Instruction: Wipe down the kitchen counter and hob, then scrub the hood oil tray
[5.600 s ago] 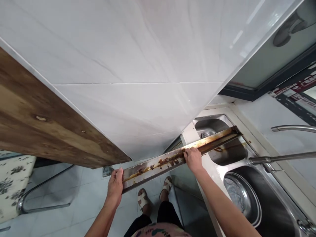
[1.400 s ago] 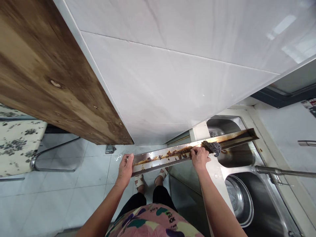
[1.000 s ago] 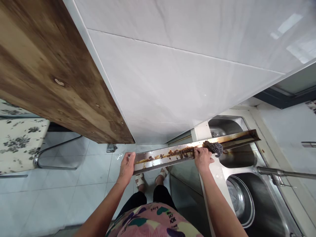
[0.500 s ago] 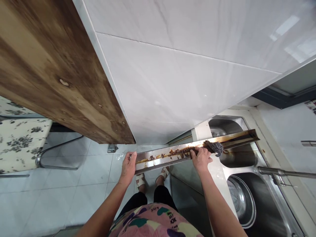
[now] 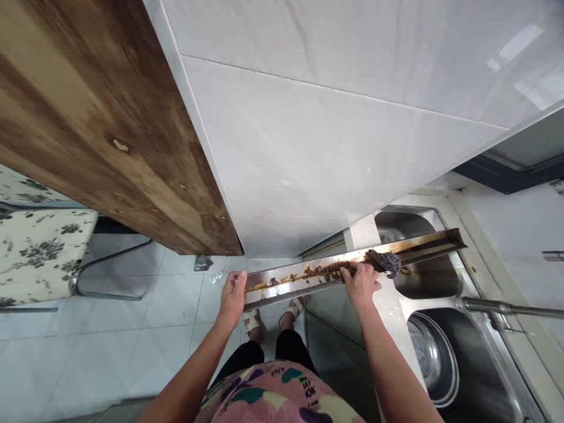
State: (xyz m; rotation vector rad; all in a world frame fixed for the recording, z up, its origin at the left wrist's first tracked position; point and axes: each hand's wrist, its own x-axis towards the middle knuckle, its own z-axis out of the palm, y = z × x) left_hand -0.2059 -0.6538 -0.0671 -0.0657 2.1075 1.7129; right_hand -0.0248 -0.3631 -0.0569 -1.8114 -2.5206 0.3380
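A long steel trough (image 5: 308, 281) caked with brown grease stretches level from above the floor to over the far sink basin. My left hand (image 5: 232, 296) grips its left end, fingers wrapped round the rim. My right hand (image 5: 361, 281) presses on the trough's middle, fingers closed on a dark steel-wool scourer (image 5: 384, 261) that lies in the greasy channel.
A double steel sink (image 5: 445, 329) lies at the right, with a round strainer bowl (image 5: 434, 358) in the near basin and a tap spout (image 5: 506, 306) across it. A white cabinet face (image 5: 335, 129) and brown wooden panel (image 5: 88, 117) hang overhead. A floral chair (image 5: 39, 252) stands left.
The view has shifted slightly right. Since 5.6 s ago the scourer has appeared under my right hand; over the last second that hand rubs it back and forth by small amounts.
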